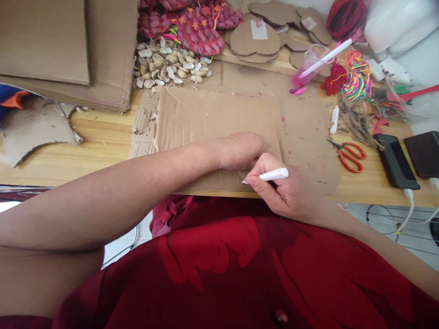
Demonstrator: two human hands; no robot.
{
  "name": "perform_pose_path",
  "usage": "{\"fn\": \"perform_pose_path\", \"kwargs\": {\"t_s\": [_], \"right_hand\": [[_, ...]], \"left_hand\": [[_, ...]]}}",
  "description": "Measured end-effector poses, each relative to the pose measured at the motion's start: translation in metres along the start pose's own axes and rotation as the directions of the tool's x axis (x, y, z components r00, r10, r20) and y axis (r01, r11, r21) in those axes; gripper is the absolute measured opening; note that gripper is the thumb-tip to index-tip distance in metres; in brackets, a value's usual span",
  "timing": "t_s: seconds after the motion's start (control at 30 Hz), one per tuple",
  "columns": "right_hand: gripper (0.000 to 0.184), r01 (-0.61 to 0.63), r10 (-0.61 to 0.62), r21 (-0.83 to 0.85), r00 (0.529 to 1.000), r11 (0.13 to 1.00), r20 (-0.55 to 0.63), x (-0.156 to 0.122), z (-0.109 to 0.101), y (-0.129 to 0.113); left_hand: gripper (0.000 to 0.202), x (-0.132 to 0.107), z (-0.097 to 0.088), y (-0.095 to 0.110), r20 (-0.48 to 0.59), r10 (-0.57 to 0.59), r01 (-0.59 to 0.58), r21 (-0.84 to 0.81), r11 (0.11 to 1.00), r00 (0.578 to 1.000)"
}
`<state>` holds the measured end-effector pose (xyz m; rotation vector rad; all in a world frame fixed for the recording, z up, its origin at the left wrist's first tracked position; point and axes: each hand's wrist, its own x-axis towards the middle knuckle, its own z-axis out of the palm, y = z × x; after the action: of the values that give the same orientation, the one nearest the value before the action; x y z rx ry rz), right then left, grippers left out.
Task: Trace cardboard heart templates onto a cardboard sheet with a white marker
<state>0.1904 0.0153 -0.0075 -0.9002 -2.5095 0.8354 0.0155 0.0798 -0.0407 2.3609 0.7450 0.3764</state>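
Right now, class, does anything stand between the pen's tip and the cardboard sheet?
Nothing visible stands between the white pen in the right hand and the cardboard sheet; the left hand lies just beyond the tip.

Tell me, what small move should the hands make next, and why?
Probably a short pen stroke: the right hand grips a slim white pen with its tip down by the flat brown cardboard sheet, while the left hand lies over that sheet, close beside it.
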Motion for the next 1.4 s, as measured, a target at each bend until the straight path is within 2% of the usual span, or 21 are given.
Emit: {"fn": "perform_pose_path", "kwargs": {"t_s": [0.1,0.2,0.5,0.63,0.73,0.8,0.87,0.93,1.03,1.07,1.1,1.13,1.2,1.27,1.33,1.4], "right_hand": [[0.016,-0.006,0.006,-0.006,1.0,1.0,0.013,-0.007,-0.007,0.002],[0.017,-0.013,0.013,0.005,1.0,1.0,0.013,-0.011,-0.011,0.003],[0.018,0.004,-0.004,0.067,1.0,0.998,-0.005,-0.008,0.003,0.007],[0.017,-0.019,0.019,0.059,1.0,0.998,0.001,-0.014,-0.007,0.011],[0.017,-0.056,0.056,0.007,0.998,0.998,-0.001,-0.02,-0.016,0.013],[0.017,-0.07,0.069,-0.012,0.997,0.997,-0.036,-0.024,-0.019,0.015],[0.018,-0.063,0.073,0.076,0.987,0.995,-0.142,-0.028,-0.021,0.017],[0.016,-0.027,0.115,0.258,0.936,0.966,-0.334,-0.032,-0.021,0.02],[0.015,0.041,0.251,0.432,0.762,0.901,-0.597,-0.036,-0.022,0.028],[0.015,0.036,0.284,0.438,0.714,0.898,-0.64,-0.037,-0.022,0.031],[0.016,0.013,0.299,0.423,0.686,0.906,-0.663,-0.039,-0.023,0.034],[0.016,-0.025,0.299,0.386,0.681,0.922,-0.669,-0.041,-0.024,0.037],[0.015,-0.133,0.273,0.261,0.723,0.956,-0.634,-0.046,-0.024,0.042],[0.013,-0.214,0.238,0.109,0.802,0.971,-0.548,-0.051,-0.024,0.044],[0.021,-0.218,0.195,0.001,0.873,0.976,-0.447,-0.053,-0.022,0.045],[0.034,-0.186,0.15,-0.061,0.914,0.981,-0.378,-0.052,-0.019,0.045]], "left_hand": [[0.022,0.0,-0.003,0.002,0.05,0.026,-0.026,-0.001,1.0,0.998],[0.024,0.0,-0.003,0.002,0.027,0.059,-0.058,-0.029,0.998,0.998],[0.025,0.0,0.001,0.0,0.027,0.001,-0.001,-0.011,1.0,1.0],[0.016,-0.002,-0.003,0.004,0.019,0.04,-0.04,-0.038,0.999,0.999],[0.017,-0.004,-0.004,0.005,0.01,0.073,-0.072,-0.056,0.996,0.997],[0.019,-0.005,-0.003,0.005,0.005,0.076,-0.075,-0.068,0.995,0.997],[0.023,-0.005,-0.001,0.005,0.006,0.063,-0.062,-0.063,0.996,0.998],[0.026,-0.006,0.0,0.005,0.004,0.036,-0.036,-0.039,0.999,0.999],[0.031,-0.01,-0.002,0.01,-0.017,0.005,-0.006,-0.045,0.999,1.0],[0.032,-0.012,-0.005,0.012,-0.029,0.005,-0.007,-0.063,0.998,1.0],[0.034,-0.016,-0.008,0.016,-0.048,0.004,-0.007,-0.077,0.997,0.999],[0.035,-0.021,-0.012,0.019,-0.076,-0.004,-0.003,-0.083,0.997,0.997],[0.036,-0.034,-0.021,0.027,-0.176,-0.052,0.044,-0.053,0.998,0.983],[0.035,-0.052,-0.028,0.034,-0.301,-0.12,0.121,-0.017,0.993,0.946],[0.033,-0.073,-0.029,0.039,-0.37,-0.214,0.228,-0.007,0.974,0.904],[0.032,-0.094,-0.023,0.043,-0.422,-0.298,0.325,-0.007,0.946,0.856]]}}
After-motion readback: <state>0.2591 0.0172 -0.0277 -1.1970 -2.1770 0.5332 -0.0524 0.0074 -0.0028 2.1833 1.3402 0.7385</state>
